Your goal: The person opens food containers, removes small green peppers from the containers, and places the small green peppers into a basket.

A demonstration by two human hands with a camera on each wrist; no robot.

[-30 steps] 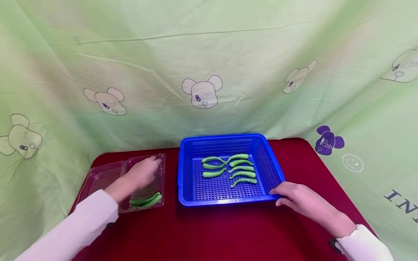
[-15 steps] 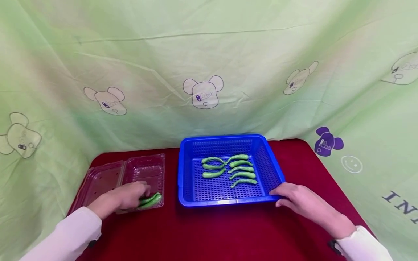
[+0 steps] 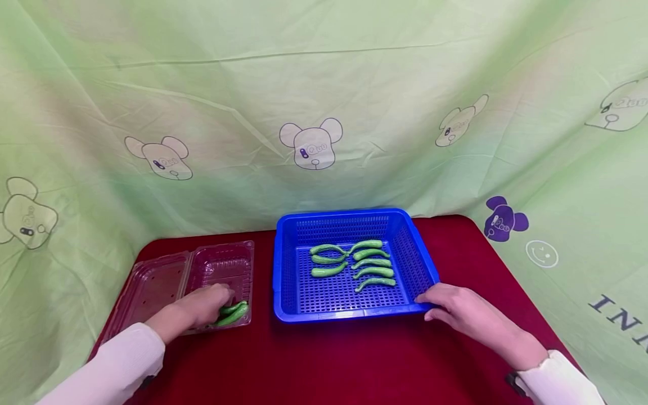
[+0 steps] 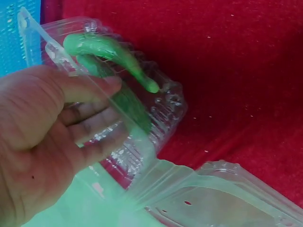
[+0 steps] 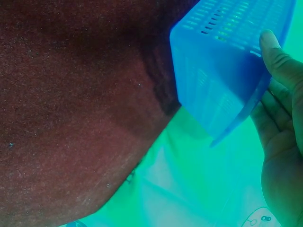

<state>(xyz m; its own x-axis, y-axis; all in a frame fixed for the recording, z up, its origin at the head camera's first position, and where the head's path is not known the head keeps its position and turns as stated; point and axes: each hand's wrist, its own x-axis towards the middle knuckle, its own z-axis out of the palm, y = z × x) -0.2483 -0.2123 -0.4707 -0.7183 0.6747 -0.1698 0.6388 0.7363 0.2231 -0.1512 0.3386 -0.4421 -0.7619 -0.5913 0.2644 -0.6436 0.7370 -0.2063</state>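
Note:
My left hand (image 3: 205,305) reaches into the clear plastic clamshell box (image 3: 250,267) on the left. In the left wrist view its thumb (image 4: 106,87) and fingertips close on a slim curved green vegetable (image 4: 135,111). A second such vegetable (image 4: 106,47) lies alongside in the box. My right hand (image 3: 458,304) grips the near right corner of a blue plastic basket (image 3: 349,315), its thumb on one side of the rim and its fingers on the other. Inside the basket, several more curved green vegetables (image 3: 374,272) lie in two columns, the left one shorter.
The box's lid (image 3: 157,278) lies folded back to the left. Red cloth (image 3: 324,360) covers the table. A pale green curtain (image 3: 314,84) with mouse-like prints hangs close behind and along both sides.
My left hand has moved from the far part of the box toward me, down onto the vegetables at its near end. The right hand keeps its place on the basket.

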